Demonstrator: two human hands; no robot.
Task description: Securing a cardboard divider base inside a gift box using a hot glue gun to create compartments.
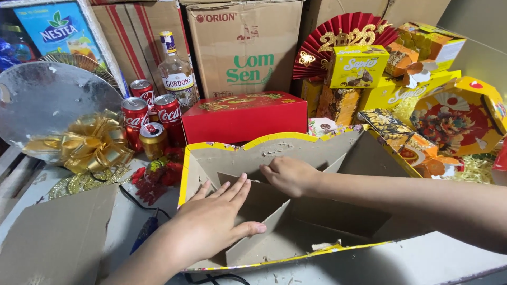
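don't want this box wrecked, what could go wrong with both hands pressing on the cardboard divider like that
1. The left hand lies flat on the slanted cardboard divider; hard pressure might crease it or push it out of line.
2. The right hand presses at the back wall of the yellow-edged box, whose torn-looking inner face could peel more.
3. The soda cans and glass bottle stand close behind; a shoved box might topple them.

Grey table under cardboard tray, red box (cans beside)
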